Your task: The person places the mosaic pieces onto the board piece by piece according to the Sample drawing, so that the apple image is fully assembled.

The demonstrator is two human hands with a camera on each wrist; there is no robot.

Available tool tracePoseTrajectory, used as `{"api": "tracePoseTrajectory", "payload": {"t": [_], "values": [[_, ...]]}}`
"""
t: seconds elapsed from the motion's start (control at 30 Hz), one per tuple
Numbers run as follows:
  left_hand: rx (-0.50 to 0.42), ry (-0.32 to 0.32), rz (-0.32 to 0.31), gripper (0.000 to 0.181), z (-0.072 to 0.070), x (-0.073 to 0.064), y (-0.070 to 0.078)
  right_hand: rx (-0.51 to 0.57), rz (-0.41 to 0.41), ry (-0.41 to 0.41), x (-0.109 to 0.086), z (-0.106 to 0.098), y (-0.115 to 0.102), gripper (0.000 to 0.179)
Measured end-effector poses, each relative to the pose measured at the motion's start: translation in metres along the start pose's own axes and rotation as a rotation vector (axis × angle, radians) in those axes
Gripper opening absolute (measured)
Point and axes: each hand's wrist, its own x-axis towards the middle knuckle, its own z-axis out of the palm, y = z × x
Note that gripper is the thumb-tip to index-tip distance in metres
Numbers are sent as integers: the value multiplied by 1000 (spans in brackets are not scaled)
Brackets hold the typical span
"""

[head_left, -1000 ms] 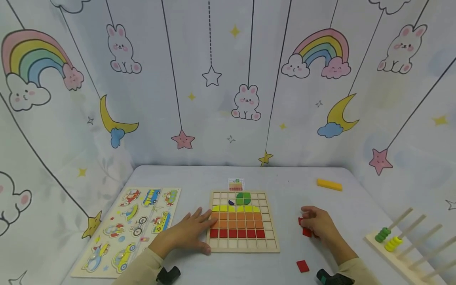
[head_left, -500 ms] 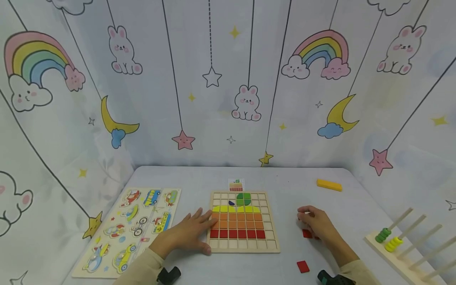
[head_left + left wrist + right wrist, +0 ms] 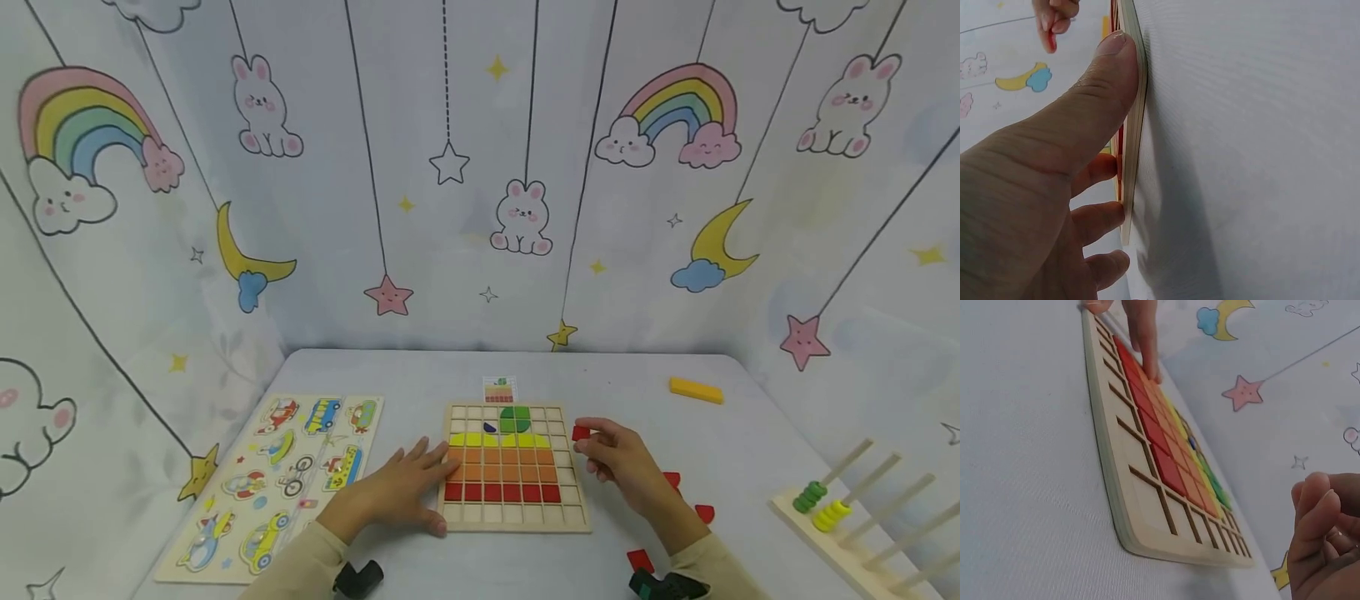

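A wooden grid board (image 3: 517,521) holds rows of red, orange and yellow pieces, with a green shape and a small dark blue piece near its top. My left hand (image 3: 397,492) rests on the board's left edge, fingers spread; in the left wrist view its thumb lies along the rim. Just off the board's upper right side, my right hand (image 3: 622,462) pinches a red square tile (image 3: 581,432) between thumb and fingers. That tile is hidden in the right wrist view, where the hand (image 3: 1325,540) shows at the right edge.
Loose red tiles (image 3: 640,561) lie on the table near the right forearm. A small pattern card (image 3: 499,389) stands behind the board. To the left lies a vehicle puzzle (image 3: 258,454); at right are a bead rack (image 3: 855,542) and a yellow bar (image 3: 696,390).
My right hand has picked up a red tile from those on the right and carried it left toward the board. The left hand stays on the board's edge.
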Motion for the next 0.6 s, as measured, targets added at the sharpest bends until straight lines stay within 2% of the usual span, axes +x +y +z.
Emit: {"api": "tracePoseTrajectory", "payload": {"t": [0.13, 0.3, 0.37, 0.6], "values": [[3, 1, 5, 99, 1, 0, -1, -79, 3, 31, 4, -11, 4, 51], [24, 7, 7, 99, 3, 1, -2, -298, 56, 117, 8, -47, 19, 44], [19, 7, 5, 99, 3, 2, -3, -379, 77, 128, 7, -61, 24, 44], [13, 5, 9, 99, 3, 1, -2, -476, 81, 151, -5, -103, 27, 51]]}}
